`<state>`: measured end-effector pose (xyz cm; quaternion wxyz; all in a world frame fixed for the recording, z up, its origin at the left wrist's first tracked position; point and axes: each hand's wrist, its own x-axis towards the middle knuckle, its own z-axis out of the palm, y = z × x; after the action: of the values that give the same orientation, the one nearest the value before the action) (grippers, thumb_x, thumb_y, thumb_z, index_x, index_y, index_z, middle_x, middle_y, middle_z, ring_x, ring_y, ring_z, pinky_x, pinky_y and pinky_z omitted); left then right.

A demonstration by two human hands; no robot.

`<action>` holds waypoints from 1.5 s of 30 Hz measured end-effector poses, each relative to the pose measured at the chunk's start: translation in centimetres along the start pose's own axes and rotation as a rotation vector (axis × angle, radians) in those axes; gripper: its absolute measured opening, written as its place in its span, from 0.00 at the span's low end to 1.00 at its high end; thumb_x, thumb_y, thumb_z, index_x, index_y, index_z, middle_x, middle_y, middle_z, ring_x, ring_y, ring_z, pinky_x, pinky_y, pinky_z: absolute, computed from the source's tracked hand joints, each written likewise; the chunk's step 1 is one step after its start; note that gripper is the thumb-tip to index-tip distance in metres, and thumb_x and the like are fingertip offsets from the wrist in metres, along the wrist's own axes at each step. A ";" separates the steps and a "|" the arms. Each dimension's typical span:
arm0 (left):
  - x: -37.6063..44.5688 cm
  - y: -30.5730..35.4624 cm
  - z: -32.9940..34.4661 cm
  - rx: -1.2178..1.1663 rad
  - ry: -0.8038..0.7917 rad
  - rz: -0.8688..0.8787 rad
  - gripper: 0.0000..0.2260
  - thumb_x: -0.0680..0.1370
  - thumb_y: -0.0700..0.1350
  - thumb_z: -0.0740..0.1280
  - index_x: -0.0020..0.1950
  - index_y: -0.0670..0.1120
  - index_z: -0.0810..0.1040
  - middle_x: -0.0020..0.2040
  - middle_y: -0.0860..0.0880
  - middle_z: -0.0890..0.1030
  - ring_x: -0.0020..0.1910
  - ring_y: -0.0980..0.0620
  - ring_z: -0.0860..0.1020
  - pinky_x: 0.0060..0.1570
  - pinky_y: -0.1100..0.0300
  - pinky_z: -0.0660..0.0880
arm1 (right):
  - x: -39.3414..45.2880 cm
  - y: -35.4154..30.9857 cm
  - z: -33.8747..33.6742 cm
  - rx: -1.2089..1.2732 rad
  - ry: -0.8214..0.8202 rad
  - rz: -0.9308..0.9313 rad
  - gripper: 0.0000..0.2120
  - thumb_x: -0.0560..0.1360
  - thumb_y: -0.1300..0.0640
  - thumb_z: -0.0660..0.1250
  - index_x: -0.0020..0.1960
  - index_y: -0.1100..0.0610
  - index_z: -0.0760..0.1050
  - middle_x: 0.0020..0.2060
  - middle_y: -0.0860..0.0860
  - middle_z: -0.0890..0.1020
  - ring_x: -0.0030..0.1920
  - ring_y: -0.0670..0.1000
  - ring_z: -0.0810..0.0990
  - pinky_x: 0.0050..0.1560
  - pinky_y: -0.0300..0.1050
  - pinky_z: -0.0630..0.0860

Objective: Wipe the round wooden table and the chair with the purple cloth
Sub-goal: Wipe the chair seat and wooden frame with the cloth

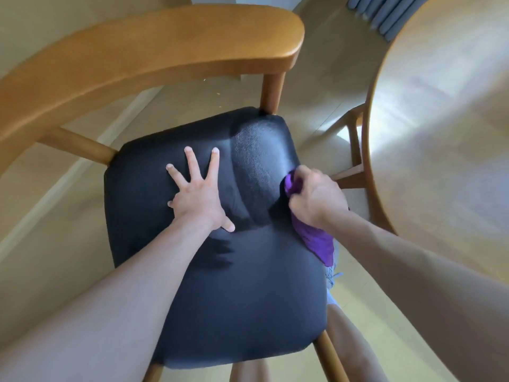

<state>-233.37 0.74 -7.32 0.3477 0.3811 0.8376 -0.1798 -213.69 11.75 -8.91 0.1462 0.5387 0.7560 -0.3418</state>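
The round wooden table (440, 128) stands just right of the right hand. Beneath both hands is the wooden armchair's black seat (220, 285). The left hand (197, 198) presses flat on it, fingers splayed. The right hand (314, 198) grips the bunched purple cloth (314, 238) against the seat's right edge.

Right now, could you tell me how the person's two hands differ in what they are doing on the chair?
The left hand lies flat on the black seat with its fingers spread and straight; the right hand has its fingers curled. The left hand holds nothing, while the right hand grips the bunched purple cloth. The left hand sits near the seat's middle; the right hand works at its right edge, nearer the round table. Both are bare and on the seat.
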 end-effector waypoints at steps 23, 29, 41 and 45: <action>-2.9 -2.6 2.8 0.013 0.166 0.173 0.53 0.73 0.68 0.73 0.83 0.58 0.38 0.83 0.48 0.35 0.82 0.35 0.42 0.65 0.43 0.75 | -4.3 -2.8 -0.2 0.061 0.176 -0.028 0.06 0.70 0.52 0.63 0.46 0.49 0.70 0.45 0.49 0.70 0.40 0.58 0.72 0.41 0.47 0.67; -5.5 -2.8 6.5 0.053 0.076 0.226 0.67 0.62 0.73 0.76 0.81 0.57 0.30 0.80 0.46 0.27 0.81 0.36 0.34 0.76 0.33 0.54 | -3.7 -6.3 3.8 -0.081 0.077 -0.173 0.12 0.72 0.58 0.65 0.55 0.55 0.68 0.55 0.51 0.68 0.40 0.61 0.73 0.37 0.48 0.65; -5.4 -2.6 6.9 0.058 0.049 0.211 0.72 0.60 0.70 0.79 0.79 0.55 0.25 0.77 0.43 0.22 0.79 0.32 0.30 0.75 0.27 0.51 | -11.1 -1.2 3.9 -0.009 0.084 -0.015 0.05 0.69 0.56 0.64 0.40 0.48 0.69 0.42 0.45 0.71 0.38 0.55 0.72 0.37 0.45 0.67; -5.5 -2.7 7.2 0.064 0.060 0.211 0.72 0.59 0.71 0.79 0.79 0.56 0.26 0.78 0.43 0.24 0.79 0.32 0.31 0.75 0.27 0.51 | -7.0 -3.9 4.1 0.087 0.177 0.001 0.13 0.70 0.58 0.65 0.55 0.54 0.72 0.52 0.51 0.69 0.41 0.60 0.73 0.40 0.49 0.69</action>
<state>-229.65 -7.83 -8.25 0.3273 0.4833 0.7966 -0.1574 -215.19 3.24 -6.36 0.0555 0.5730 0.7501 -0.3256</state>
